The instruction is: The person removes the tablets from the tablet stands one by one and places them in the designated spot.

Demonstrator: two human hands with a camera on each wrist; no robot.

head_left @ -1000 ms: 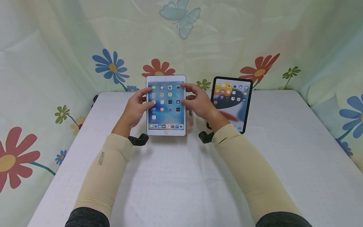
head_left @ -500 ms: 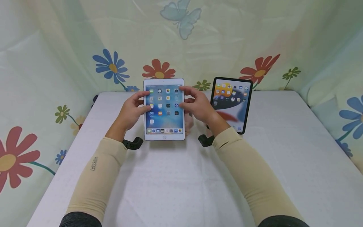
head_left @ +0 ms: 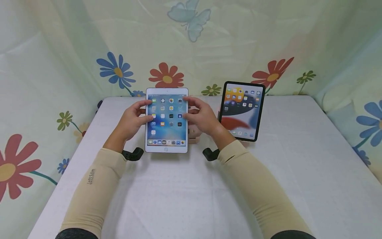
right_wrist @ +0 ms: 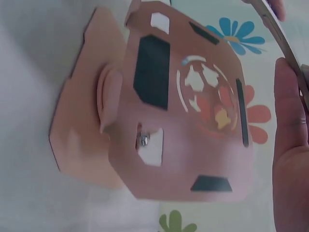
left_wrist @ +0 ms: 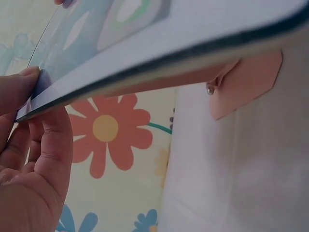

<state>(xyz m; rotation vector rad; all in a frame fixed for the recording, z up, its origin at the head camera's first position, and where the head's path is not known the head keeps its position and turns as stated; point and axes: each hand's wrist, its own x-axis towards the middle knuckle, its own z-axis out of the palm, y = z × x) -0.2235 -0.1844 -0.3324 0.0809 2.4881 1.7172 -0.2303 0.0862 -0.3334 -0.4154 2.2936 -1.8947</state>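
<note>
A white tablet [head_left: 166,132], its screen lit with app icons, is held upright between both hands. My left hand [head_left: 129,121] pinches its left edge, thumb on the front; in the left wrist view, curled fingers [left_wrist: 54,150] lie behind that edge. On the opposite edge, my right hand [head_left: 204,118] grips with the thumb in front. A pink tablet stand [head_left: 194,134] is mostly hidden behind the tablet in the head view. The right wrist view shows the stand's cut-out back plate [right_wrist: 207,166] bare, with the tablet's edge [right_wrist: 276,29] apart from it.
To the right, a black-framed tablet [head_left: 241,124] with a lit screen leans back, apparently on another pink stand. A white cloth covers the table [head_left: 179,199]. Behind hangs a flowered curtain [head_left: 235,36], which also closes both sides.
Both hands have carried the white tablet toward me and slightly left. More of the pink stand now shows beside it. The black-framed tablet has stayed in place.
</note>
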